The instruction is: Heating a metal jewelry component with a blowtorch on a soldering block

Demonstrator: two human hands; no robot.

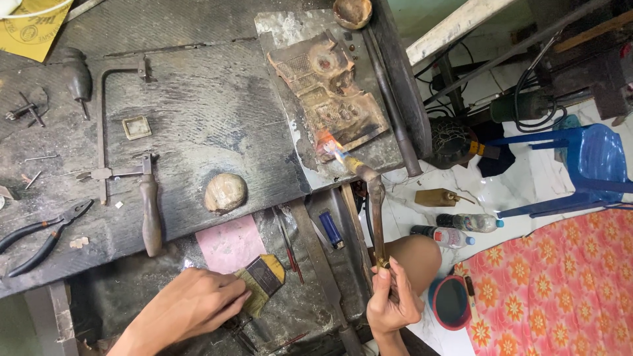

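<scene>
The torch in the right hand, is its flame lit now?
Yes, a bright flame burns at the tip of the torch, held by the right hand.

The torch (374,198) is brass-yellow with an orange and blue flame at its tip. The wallet (262,282) is yellow and dark brown. The counter (217,125) is grey-black, with a pink paper (227,245) below. The lighter (331,229) is blue, as is the chair (580,168). The cloth (560,283) is red-pink (orange and white flowers).

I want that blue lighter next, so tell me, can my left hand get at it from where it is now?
Probably yes. The left hand rests on a small yellow and brown pad, and the blue lighter lies uncovered just beyond it, with only thin tools lying between. The hand would have to let go of the pad first.
</scene>
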